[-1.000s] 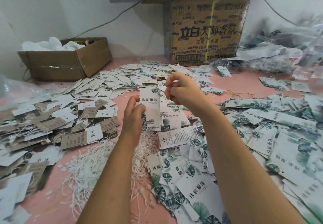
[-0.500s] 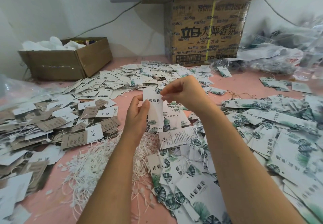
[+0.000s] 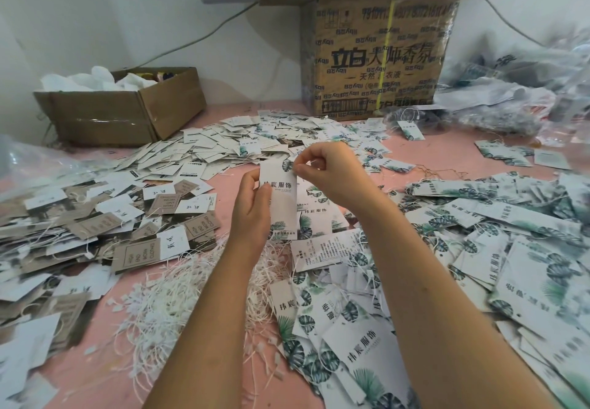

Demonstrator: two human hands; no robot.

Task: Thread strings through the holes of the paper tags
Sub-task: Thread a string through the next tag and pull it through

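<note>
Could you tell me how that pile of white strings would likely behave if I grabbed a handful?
The strings look thin and limp, so they would probably droop and weigh little. They lie tangled in a heap, so a handful would likely drag others along.

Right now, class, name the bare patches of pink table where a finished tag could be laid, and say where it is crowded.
Bare table shows between the plastic bags and the leaf tags on the right, and in a strip at bottom left between the brown tags and the strings. Left, centre and right are crowded with piles.
</note>
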